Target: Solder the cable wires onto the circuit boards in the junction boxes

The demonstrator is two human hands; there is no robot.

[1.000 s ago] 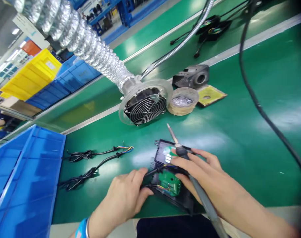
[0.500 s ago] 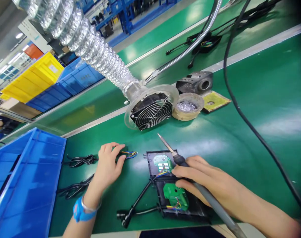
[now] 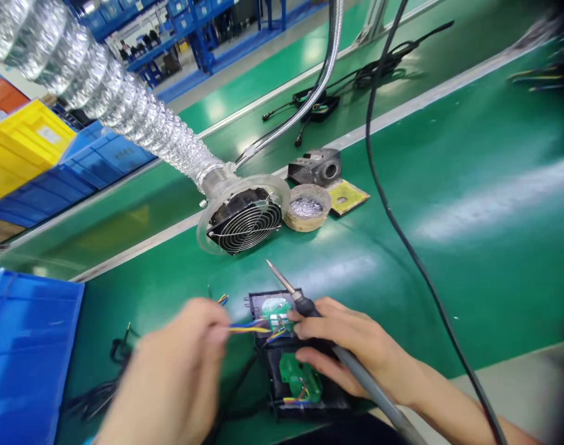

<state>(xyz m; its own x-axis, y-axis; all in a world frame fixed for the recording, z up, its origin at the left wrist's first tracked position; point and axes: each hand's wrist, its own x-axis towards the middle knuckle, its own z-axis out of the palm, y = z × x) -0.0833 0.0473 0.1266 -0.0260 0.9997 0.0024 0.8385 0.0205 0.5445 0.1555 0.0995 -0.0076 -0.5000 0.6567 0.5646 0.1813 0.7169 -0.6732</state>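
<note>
Blurred by motion, my left hand [image 3: 175, 364] pinches some coloured wires [image 3: 247, 328], whose blue and yellow ends reach over the left edge of the upper black case [image 3: 256, 300]. My right hand [image 3: 351, 340] is closed around a soldering iron [image 3: 305, 304], its bare tip pointing up and left above the cases. Those fingers also rest at the right side of the upper case, by its green circuit board [image 3: 276, 312]. Below it lies a second black case [image 3: 273, 377] with another green board [image 3: 298, 374] and coloured wires. Black cables partly hide behind my left hand.
A fume fan [image 3: 247, 228] on a silver duct [image 3: 156, 123] hangs beyond the cases. Near it are a round solder pot [image 3: 307, 210], a yellow sponge tray [image 3: 349, 196] and an iron holder [image 3: 316, 167]. A blue bin [image 3: 22, 358] stands left; a black cord [image 3: 402, 241] crosses the right.
My left hand has moved toward the cases and now holds wires. The view has shifted, so the fan, cases and right hand appear further left. The right hand keeps the iron.
</note>
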